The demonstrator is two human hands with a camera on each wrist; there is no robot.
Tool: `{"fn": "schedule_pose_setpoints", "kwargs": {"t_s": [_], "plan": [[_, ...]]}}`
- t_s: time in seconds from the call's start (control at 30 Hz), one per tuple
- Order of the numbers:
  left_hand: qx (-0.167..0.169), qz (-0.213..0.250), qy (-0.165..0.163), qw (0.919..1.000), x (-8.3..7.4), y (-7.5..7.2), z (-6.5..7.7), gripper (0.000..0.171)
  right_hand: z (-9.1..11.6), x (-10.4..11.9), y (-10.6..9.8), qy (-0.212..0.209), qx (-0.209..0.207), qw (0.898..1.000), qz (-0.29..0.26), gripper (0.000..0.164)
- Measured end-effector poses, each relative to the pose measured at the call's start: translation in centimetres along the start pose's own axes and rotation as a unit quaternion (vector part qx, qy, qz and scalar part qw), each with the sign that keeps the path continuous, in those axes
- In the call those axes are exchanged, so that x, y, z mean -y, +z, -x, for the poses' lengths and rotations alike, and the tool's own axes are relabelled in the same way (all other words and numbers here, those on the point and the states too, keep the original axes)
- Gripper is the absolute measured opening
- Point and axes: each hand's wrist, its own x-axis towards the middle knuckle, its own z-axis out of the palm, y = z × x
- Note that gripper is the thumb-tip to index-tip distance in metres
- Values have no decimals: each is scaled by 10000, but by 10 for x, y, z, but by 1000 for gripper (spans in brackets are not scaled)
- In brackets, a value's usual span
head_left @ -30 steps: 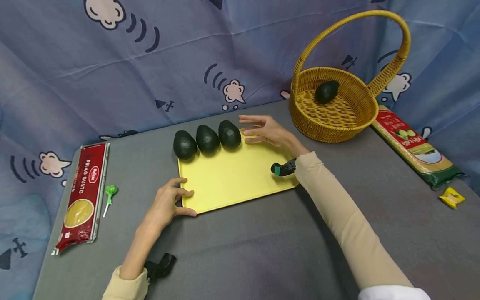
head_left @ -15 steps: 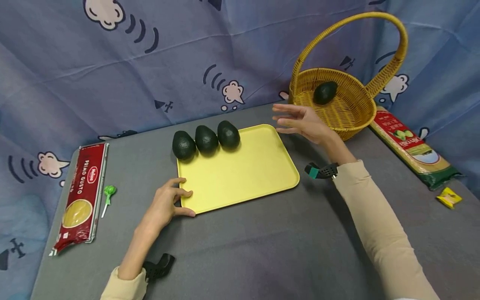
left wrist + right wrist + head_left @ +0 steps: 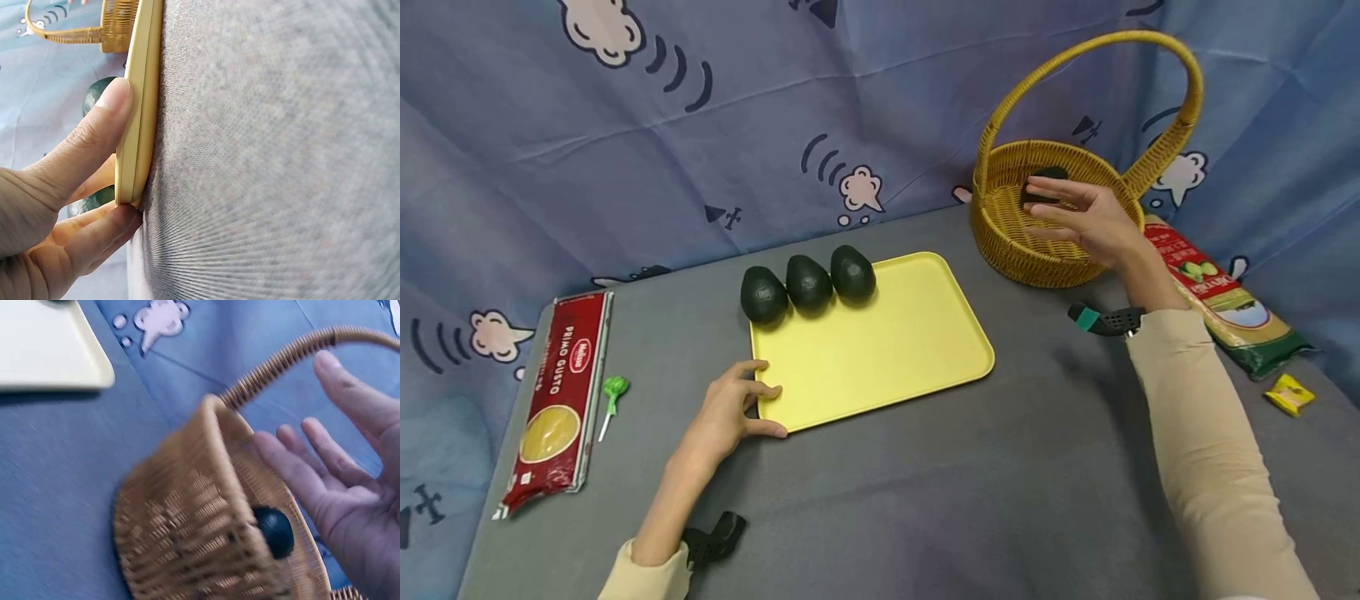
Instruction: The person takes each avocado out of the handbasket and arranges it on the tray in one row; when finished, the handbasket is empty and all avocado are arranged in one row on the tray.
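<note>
My left hand (image 3: 721, 418) holds the near left corner of a yellow tray (image 3: 887, 342), its thumb (image 3: 117, 94) along the near edge and its fingers at the left edge. Three dark green avocados (image 3: 808, 285) sit in a row at the tray's far left side. Over the wicker basket (image 3: 1026, 268) hovers my right hand (image 3: 1093, 218), fingers spread and holding nothing. A single avocado (image 3: 275, 531) lies inside that basket, partly covered by the right hand in the head view.
A red pasta packet (image 3: 557, 400) and a green lollipop (image 3: 614, 388) lie at the left. Right of the basket are another long packet (image 3: 1232, 304) and a yellow wrapped candy (image 3: 1290, 393). The basket's tall handle (image 3: 1097, 40) arches above it. A patterned curtain (image 3: 700, 150) hangs behind.
From above the tray beside the avocados, my right hand has moved right to over the basket. My left hand stays at the tray corner, and the three avocados keep their places.
</note>
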Motion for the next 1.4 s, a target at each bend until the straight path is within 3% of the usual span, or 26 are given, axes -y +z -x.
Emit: {"fn": "schedule_pose_setpoints", "kwargs": {"t_s": [0.17,0.37,0.57,0.63,0.93,1.4], "plan": [[51,43,-96,9999,2,-1,0,54,-9,8,-18,467,-679,9965,148,41],[29,-17,-113,9999,3,-3,-2,54,-24,21,-33,1031,-1420,9843,208,34],[-52,61,-80,9999,4,-2,-3,52,-38,28,-44,1498,-2137,9653,136,64],[-78,56,-108,9999,4,-1,-3,52,-42,27,-48,1609,-2243,9611,96,73],[-144,99,-6,9998,4,-2,-5,52,-49,18,-65,1752,-2580,9500,-171,81],[-156,326,-144,9992,6,1,-2,49,-64,3,-75,2051,-2793,9379,129,79]]}}
